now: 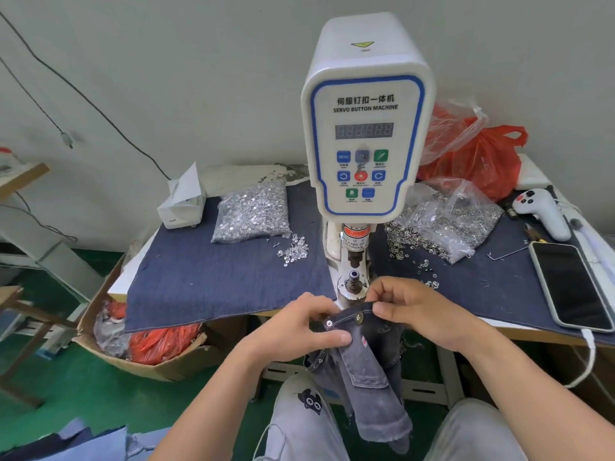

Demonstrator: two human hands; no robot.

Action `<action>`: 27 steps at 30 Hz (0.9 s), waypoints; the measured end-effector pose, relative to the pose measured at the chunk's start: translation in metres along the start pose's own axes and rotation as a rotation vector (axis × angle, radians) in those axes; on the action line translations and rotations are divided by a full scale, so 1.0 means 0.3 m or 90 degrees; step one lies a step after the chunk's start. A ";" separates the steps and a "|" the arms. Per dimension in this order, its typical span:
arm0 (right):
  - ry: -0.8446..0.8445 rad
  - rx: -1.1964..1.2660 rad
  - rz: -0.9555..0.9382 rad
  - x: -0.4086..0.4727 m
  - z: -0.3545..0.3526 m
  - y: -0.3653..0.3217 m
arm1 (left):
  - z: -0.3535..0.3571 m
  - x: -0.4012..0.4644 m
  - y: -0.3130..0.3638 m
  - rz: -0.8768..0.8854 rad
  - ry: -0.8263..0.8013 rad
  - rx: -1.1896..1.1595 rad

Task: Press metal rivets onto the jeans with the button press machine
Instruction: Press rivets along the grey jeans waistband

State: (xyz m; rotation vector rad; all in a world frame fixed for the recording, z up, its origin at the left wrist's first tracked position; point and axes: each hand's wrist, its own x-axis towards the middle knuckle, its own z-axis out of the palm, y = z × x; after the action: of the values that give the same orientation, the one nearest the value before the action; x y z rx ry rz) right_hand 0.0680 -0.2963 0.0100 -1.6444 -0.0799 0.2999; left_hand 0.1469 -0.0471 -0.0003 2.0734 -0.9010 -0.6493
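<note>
Pinching the jeans (362, 354) waistband from both sides, left hand (299, 327) and right hand (412, 311) hold it just before the button press machine (366, 128). Rivet (329, 323) and button (359, 316) visible on band. Rivet bags (253, 211) lie on counter (199, 277).

— We note a pale wall (166, 61) at twelve o'clock, two dark cables (83, 98) hanging across it.
— We confirm. Green floor (83, 387) at seven; wooden furniture (20, 311) at nine; a white-edged table (532, 331) centre.
</note>
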 end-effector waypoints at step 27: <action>0.166 -0.054 0.139 0.043 -0.046 0.006 | 0.016 0.133 0.027 -0.087 0.133 -0.317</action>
State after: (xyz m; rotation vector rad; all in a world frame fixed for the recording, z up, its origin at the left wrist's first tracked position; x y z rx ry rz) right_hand 0.0834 -0.3068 0.0072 -1.7667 0.2888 0.2482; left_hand 0.1653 -0.0836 -0.0022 1.7184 -0.4263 -0.6370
